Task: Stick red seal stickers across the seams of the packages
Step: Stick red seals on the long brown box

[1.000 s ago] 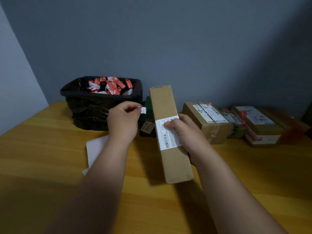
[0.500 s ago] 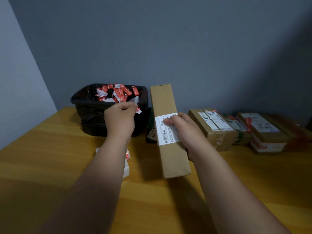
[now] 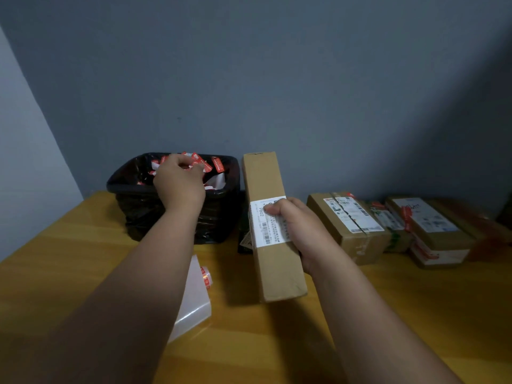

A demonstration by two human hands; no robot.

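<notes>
My right hand (image 3: 297, 234) grips a long, narrow cardboard package (image 3: 263, 176) by its right side, thumb on the white shipping label (image 3: 267, 225). The package is tilted up off the wooden table (image 3: 388, 314). My left hand (image 3: 178, 184) reaches over the black-lined bin (image 3: 221, 217) at the back, fingers curled and pinching a small paper scrap (image 3: 186, 166) above the discarded red and white sticker pieces (image 3: 217, 164). A clear packet of red seal stickers (image 3: 195, 297) lies on the table under my left forearm.
Several cardboard packages with red seals stand in a row at the right: one brown box (image 3: 357, 245) and a stack (image 3: 435, 239) beyond it. A dark box (image 3: 245, 242) sits behind the long package. Grey walls close the back and left.
My left hand has moved away from the package, up and back over the bin, carrying the white scrap. The right hand keeps its grip on the long package.
</notes>
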